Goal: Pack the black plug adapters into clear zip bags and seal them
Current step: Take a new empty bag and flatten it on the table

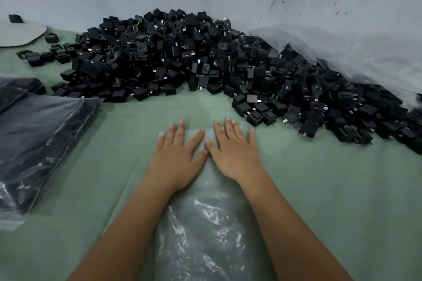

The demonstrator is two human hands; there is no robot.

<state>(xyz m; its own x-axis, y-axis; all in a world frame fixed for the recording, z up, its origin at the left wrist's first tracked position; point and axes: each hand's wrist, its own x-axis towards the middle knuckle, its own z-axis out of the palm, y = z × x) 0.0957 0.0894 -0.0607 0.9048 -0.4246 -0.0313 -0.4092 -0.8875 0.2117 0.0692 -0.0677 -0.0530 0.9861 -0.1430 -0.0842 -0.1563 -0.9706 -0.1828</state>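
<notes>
A large heap of black plug adapters [205, 61] stretches across the back of the green surface [331, 189] against the wall. An empty clear zip bag [203, 219] lies flat in front of me, its far end toward the heap. My left hand [178, 155] and my right hand [233, 150] rest side by side, palms down with straight fingers, pressing the bag's far end flat. Neither hand holds an adapter.
Filled clear bags of black adapters [34, 143] lie stacked at the left. A big crumpled clear plastic sheet [354, 50] drapes over the heap's right side. A few loose adapters [34, 56] and a grey flat disc [18, 34] sit at the far left.
</notes>
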